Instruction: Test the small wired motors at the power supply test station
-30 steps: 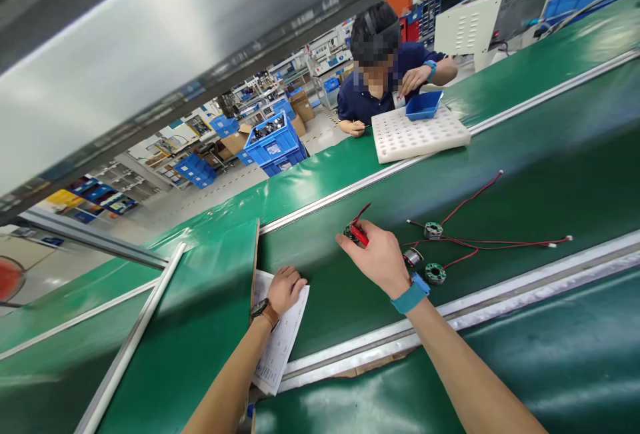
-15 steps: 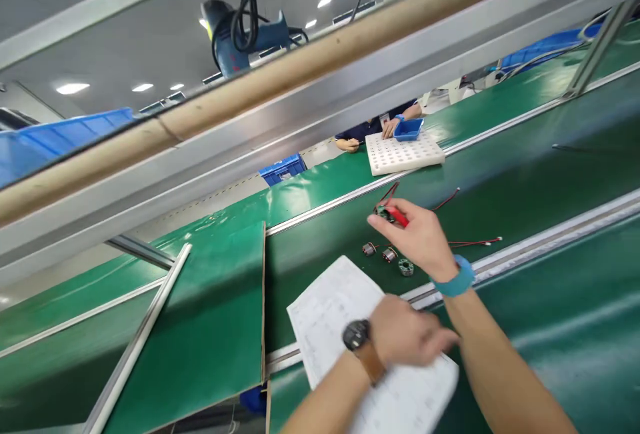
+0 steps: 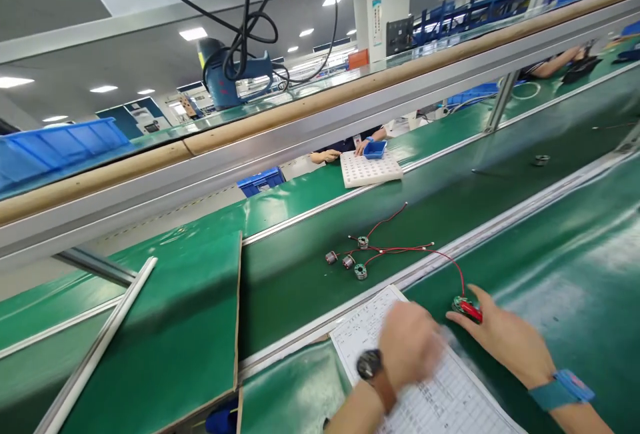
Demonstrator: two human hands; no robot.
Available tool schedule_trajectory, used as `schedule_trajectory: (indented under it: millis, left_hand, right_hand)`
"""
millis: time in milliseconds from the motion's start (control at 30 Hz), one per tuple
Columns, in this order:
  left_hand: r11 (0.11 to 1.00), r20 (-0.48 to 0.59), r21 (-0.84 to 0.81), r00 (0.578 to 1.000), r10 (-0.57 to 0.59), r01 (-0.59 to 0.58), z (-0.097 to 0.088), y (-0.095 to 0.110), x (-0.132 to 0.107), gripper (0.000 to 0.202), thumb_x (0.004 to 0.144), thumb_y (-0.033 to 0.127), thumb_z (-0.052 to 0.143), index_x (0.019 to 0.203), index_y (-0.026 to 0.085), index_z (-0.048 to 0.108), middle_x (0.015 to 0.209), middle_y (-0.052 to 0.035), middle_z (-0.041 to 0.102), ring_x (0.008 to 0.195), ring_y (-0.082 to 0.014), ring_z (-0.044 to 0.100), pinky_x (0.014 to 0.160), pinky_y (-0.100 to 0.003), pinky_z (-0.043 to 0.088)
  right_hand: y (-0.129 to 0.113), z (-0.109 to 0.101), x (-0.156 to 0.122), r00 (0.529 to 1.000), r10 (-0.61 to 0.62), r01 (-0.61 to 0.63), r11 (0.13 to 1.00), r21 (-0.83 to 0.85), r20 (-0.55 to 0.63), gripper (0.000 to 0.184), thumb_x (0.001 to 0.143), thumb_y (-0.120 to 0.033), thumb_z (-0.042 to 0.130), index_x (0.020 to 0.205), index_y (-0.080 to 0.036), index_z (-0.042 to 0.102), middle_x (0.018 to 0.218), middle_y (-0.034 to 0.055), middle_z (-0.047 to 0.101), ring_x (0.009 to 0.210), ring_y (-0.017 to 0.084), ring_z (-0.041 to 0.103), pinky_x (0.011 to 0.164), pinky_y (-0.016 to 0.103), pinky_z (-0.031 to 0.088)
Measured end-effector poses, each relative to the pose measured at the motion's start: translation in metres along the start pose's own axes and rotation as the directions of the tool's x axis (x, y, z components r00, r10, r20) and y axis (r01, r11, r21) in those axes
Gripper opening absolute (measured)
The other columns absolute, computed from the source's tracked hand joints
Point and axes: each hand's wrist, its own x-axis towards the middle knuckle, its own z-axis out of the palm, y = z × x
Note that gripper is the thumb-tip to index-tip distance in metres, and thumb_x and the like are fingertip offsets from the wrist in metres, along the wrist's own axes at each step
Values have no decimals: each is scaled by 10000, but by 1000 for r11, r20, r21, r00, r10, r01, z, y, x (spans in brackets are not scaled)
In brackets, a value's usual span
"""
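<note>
My right hand (image 3: 513, 341), with a teal band on its wrist, grips a small motor (image 3: 458, 303) with a green circuit board between thumb and fingers. A red piece lies against the motor, its kind unclear, and a red wire trails off to the left. Over a printed sheet of paper (image 3: 455, 397) hovers my left hand (image 3: 413, 341), wearing a watch; motion blur smears its fingers. Several similar small motors (image 3: 361, 271) lie on the green belt beyond the paper, some with red wires and white connectors.
A metal rail (image 3: 330, 324) runs along the belt's near side. At left stands a raised green board (image 3: 195, 327). Across the belt a co-worker's hands rest by a white perforated tray (image 3: 370, 173) and a blue bin (image 3: 375, 149). An overhead beam (image 3: 300, 114) crosses the view.
My right hand has brought the motor from above the belt back toward me, to the right of the paper. My left hand still moves over the paper. The view has shifted.
</note>
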Motion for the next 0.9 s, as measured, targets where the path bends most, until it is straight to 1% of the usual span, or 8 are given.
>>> schedule_trajectory:
  millis: [100,167,267,333,400,533,733,900]
  left_hand:
    - [883,-143,211,907,-396,419,-69,-72,14,289,941,205,498,1186,130,632,1241,-181,644,1165,-267,582,1028,-442,469]
    - [752,-78,389,833,-548,532,-96,-112,26,553,899,188,556,1444,124,490,1504,-223,458,1413,-355,402,1149,-536,361]
    - [656,150,534,704,-695,534,-106,-149,39,658,862,265,652,1491,212,464,1625,-218,270,1523,-419,216,1184,-626,260]
    - [638,255,536,615,-747,553,-101,-160,40,547,866,328,661,1396,250,552,1555,-192,377,1474,-399,322,1137,-608,337]
    - [634,286,519,583,-761,574,-95,-165,36,456,887,363,630,1327,255,583,1436,-163,481,1371,-358,444,1057,-544,430]
    - [661,260,499,631,-731,560,-87,-167,22,379,892,311,589,1255,207,557,1333,-144,510,1276,-319,479,1015,-476,437]
    - [674,161,390,674,-721,627,-87,-157,17,268,921,238,522,1175,151,512,1241,-149,521,1204,-290,489,1024,-436,412]
    - [764,59,-304,812,-581,569,-83,-94,-2,280,944,328,512,1179,181,467,1057,-62,507,968,-196,491,926,-343,426]
  right_hand:
    - [-47,-20,0,985,-31,23,999,-47,-167,775,857,-780,460,1308,-163,585,576,67,674,566,328,675,510,348,363]
    - [-95,-24,11,971,-232,237,967,94,-62,581,950,-684,425,1207,-215,651,707,60,739,674,266,719,564,314,414]
    - [-165,-1,36,853,-496,466,864,191,162,488,987,-534,501,1372,-240,568,979,85,786,886,257,742,696,304,471]
    - [-197,25,50,832,-495,480,868,124,251,542,961,-523,562,1393,-197,540,1021,134,774,933,294,738,705,317,469]
    - [-215,47,59,831,-468,466,881,82,299,491,937,-534,594,1280,-183,604,1019,151,767,947,319,736,700,326,461]
    - [-217,57,61,836,-454,444,890,107,308,344,957,-496,553,1099,-201,657,1005,126,768,931,301,734,688,320,422]
    - [-168,-12,35,882,-397,358,915,187,254,300,927,-515,574,982,-241,682,881,49,763,859,239,711,633,304,318]
    - [-98,-38,-16,873,-352,338,936,102,338,268,951,-461,522,930,-233,660,815,40,746,785,235,700,623,308,293]
